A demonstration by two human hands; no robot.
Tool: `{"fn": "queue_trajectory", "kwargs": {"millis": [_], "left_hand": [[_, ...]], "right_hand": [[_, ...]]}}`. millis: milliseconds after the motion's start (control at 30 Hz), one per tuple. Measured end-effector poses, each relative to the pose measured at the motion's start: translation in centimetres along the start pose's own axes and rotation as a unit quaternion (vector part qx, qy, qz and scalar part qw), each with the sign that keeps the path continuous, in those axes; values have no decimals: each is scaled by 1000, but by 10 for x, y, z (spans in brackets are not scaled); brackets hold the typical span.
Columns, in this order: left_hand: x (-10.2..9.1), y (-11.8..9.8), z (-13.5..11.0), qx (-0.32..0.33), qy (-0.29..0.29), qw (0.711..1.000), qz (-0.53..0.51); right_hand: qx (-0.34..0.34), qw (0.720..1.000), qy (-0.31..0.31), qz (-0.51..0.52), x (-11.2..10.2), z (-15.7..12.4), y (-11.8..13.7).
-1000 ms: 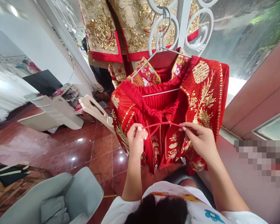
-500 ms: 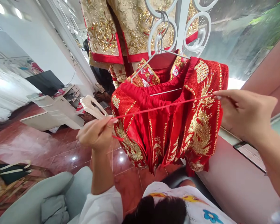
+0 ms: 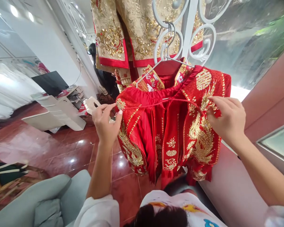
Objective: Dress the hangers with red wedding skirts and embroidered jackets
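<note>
A red embroidered jacket (image 3: 203, 126) with gold phoenix and character motifs hangs in front of me. Red gathered fabric with a drawn waistband (image 3: 153, 97) hangs at its front opening. Across it runs a thin red cord (image 3: 144, 105), sagging near its right end. My left hand (image 3: 107, 121) is at the jacket's left shoulder, thumb and index finger apart, close to one cord end. By the gold motif on the right side is my right hand (image 3: 228, 116), its thumb and index finger apart and the other fingers curled, near the other cord end.
Metal hangers (image 3: 167, 41) hook onto a white scrolled frame (image 3: 188, 28). Behind hangs a beige and gold garment (image 3: 151, 34). A grey armchair (image 3: 44, 198) stands lower left, a white desk (image 3: 49, 107) with a monitor (image 3: 49, 82) beyond. A pinkish ledge (image 3: 227, 179) lies at right.
Both hands have moved inward, and their fingers have opened from pinches. The cord, stretched taut between them before, now lies slacker against the garment. The view has shifted slightly.
</note>
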State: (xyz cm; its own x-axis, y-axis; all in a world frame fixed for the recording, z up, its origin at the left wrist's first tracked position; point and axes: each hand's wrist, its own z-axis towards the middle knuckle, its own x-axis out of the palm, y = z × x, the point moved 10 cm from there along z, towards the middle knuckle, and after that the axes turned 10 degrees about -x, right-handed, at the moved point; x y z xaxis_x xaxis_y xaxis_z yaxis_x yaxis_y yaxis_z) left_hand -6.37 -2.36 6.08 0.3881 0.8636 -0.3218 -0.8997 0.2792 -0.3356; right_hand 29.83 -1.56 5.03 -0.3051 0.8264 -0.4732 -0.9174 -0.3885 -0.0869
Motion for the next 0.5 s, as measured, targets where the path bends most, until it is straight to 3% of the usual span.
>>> {"fn": "queue_trajectory", "kwargs": {"millis": [33, 100, 200, 333, 500], "left_hand": [[1, -21, -2, 25, -5, 1000, 8], [20, -64, -11, 81, 44, 996, 9], [65, -109, -28, 120, 139, 982, 48], [103, -117, -35, 110, 177, 972, 109], [106, -109, -27, 121, 190, 973, 52]], "right_hand": [[-23, 999, -22, 3, -6, 6, 14], [-64, 998, -23, 15, -8, 19, 42], [-117, 992, 50, 21, 18, 37, 76], [-147, 980, 127, -40, 56, 46, 91], [-119, 981, 146, -49, 73, 44, 88]]}}
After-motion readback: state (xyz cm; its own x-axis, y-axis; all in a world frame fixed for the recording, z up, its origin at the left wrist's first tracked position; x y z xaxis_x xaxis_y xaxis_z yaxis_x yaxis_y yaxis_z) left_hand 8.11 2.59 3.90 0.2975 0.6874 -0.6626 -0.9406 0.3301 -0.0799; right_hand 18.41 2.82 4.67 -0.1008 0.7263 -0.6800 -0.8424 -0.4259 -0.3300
